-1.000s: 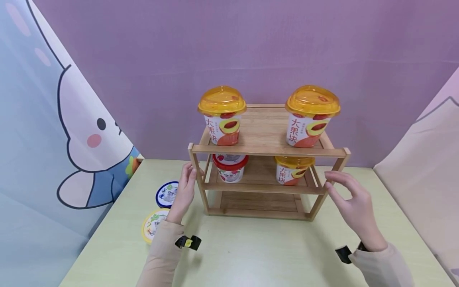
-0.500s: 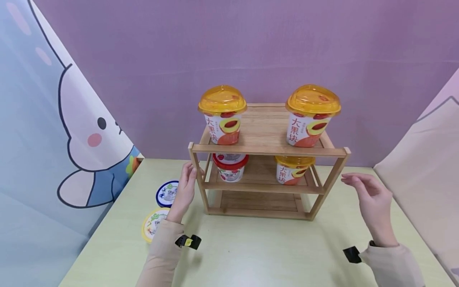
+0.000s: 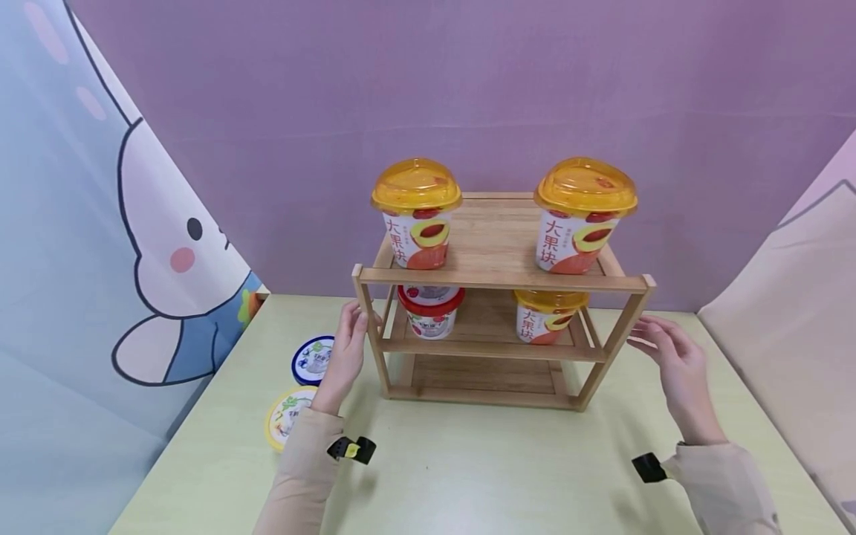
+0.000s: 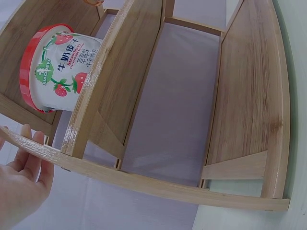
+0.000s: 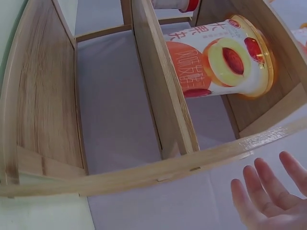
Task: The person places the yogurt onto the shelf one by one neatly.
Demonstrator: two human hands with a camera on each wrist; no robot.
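A wooden three-level rack [image 3: 495, 280] stands on the table. My left hand [image 3: 345, 362] grips its left front post [image 4: 144, 184], with fingers reaching round behind the wood in the left wrist view. My right hand [image 3: 681, 375] is beside the right front post [image 3: 618, 331]. In the right wrist view its fingers [image 5: 268, 179] are spread and apart from the post. Two peach cups with domed orange lids, a left one [image 3: 417, 215] and a right one [image 3: 582, 219], stand on top. On the middle shelf are a red-rimmed strawberry pudding cup [image 4: 67, 67] and another peach cup [image 5: 220, 60].
Left of the rack, a blue-lidded cup [image 3: 310, 362] and a yellow-lidded cup [image 3: 284, 420] sit on the pale green table [image 3: 468, 468], partly hidden by my left forearm. A purple cloth [image 3: 495, 89] hangs close behind the rack, with printed cloths at both sides.
My right hand moved away from the right post to the right, then came back closer to it with fingers loosened. The left hand stays on its post; rack and cups have not moved.
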